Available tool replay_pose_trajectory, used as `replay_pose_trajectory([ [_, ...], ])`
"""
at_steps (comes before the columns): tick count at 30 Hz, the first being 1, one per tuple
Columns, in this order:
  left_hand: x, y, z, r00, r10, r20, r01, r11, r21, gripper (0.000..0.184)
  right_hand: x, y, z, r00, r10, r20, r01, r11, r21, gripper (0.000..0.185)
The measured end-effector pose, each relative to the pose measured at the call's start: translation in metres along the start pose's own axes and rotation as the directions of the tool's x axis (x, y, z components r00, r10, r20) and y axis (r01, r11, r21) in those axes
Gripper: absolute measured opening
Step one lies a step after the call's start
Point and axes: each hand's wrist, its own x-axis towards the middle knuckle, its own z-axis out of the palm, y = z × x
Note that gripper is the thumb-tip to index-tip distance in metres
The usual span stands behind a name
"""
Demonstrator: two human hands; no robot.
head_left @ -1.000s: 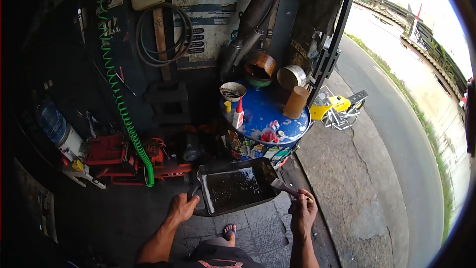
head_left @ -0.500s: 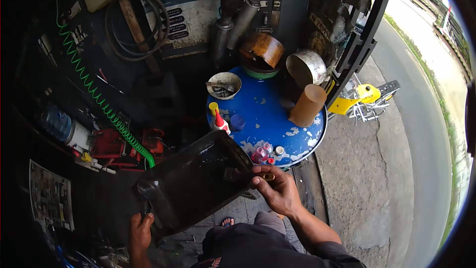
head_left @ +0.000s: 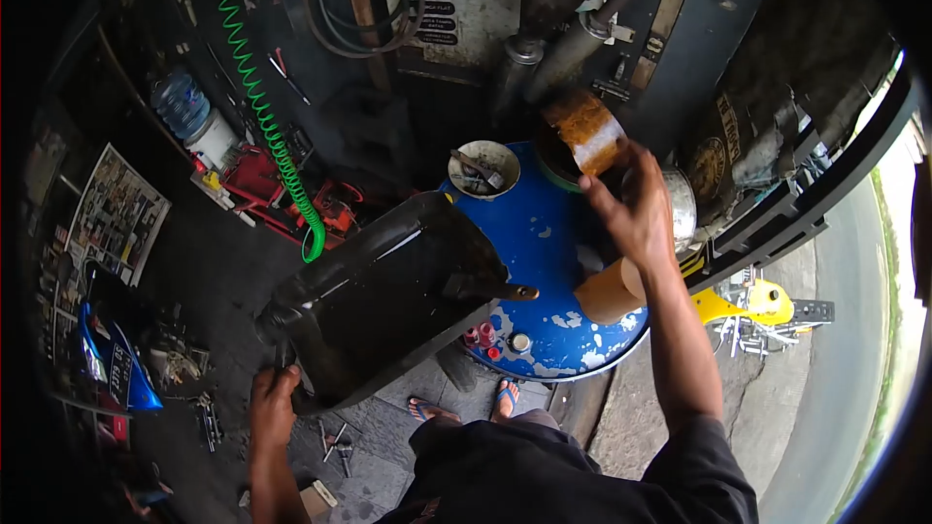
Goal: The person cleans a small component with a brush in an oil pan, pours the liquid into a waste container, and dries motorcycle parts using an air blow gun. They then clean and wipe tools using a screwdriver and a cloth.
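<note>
My left hand (head_left: 275, 403) is closed around the handle end of a black open-topped plastic container (head_left: 374, 306), held tilted in front of my body. Its inside looks wet and dark. A brush-like tool lies in it, its brown handle (head_left: 521, 292) with a hole in the tip jutting over the right edge. My right hand (head_left: 636, 204) reaches over the blue drum (head_left: 539, 262), thumb and fingers at the edge of a rusty curved tin (head_left: 585, 131), which it appears to grip. Some fingertips are hidden. Below the tin sits a green-rimmed bowl (head_left: 558, 180).
On the drum stand a pale bowl (head_left: 483, 167) with tools, a brown cylinder (head_left: 610, 291), a silvery tin (head_left: 680, 209) and small bottles (head_left: 481, 335). A green coiled hose (head_left: 257, 102) hangs at left. Loose tools (head_left: 335, 446) lie on the floor.
My right hand has let go of the brown handle and moved up and right to the rusty tin. The view has shifted, and the container stays in my left hand.
</note>
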Motion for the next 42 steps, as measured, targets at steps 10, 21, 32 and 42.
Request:
replay_pose_trajectory([
  [10, 0.012, 0.007, 0.004, 0.993, 0.090, 0.079, -0.087, 0.995, -0.042, 0.028, 0.081, 0.072, 0.091, 0.947, 0.179, 0.265, 0.089, 0.647, -0.757, 0.130],
  [21, 0.043, 0.034, -0.004, 0.993, 0.110, 0.037, -0.106, 0.990, -0.098, 0.027, 0.043, 0.024, 0.032, 0.988, 0.148, -0.047, -0.154, 0.900, -0.407, 0.126],
  [32, 0.079, 0.065, 0.025, 0.962, 0.247, 0.117, -0.249, 0.969, -0.002, 0.031, -0.161, 0.048, 0.124, 0.694, 0.720, 0.000, -0.587, 0.566, 0.578, 0.098],
  [42, 0.086, 0.076, 0.070, 0.920, 0.320, 0.225, -0.334, 0.942, 0.023, 0.033, -0.202, 0.049, 0.074, 0.649, 0.748, 0.140, -0.742, 0.580, 0.336, 0.088],
])
